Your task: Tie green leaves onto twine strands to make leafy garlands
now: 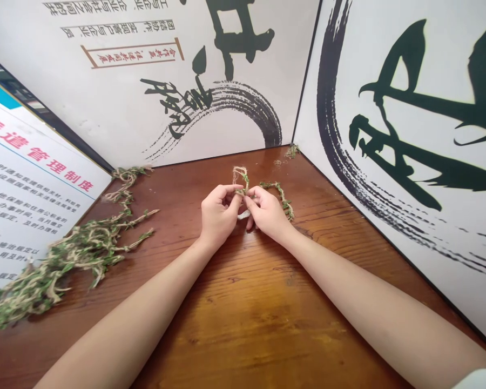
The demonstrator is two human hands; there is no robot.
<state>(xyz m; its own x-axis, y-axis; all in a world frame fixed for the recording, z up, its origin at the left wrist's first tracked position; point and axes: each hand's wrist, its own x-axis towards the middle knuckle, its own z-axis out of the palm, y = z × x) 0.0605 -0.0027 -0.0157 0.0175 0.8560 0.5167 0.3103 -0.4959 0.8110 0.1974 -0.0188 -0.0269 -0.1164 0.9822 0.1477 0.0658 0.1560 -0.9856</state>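
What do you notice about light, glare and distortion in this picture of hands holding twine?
Head view: soft, even light; glossy sheen on the wooden table; faint shadows under left hand and right hand; wide-angle stretch at the edges; leafy twine sharp.

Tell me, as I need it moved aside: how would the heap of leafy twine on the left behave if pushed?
Probably floppy: the twine piece held by the left hand and right hand curls limply. The heap looks light: thin strands, small leaves. Tangled, it would likely drag as a clump.
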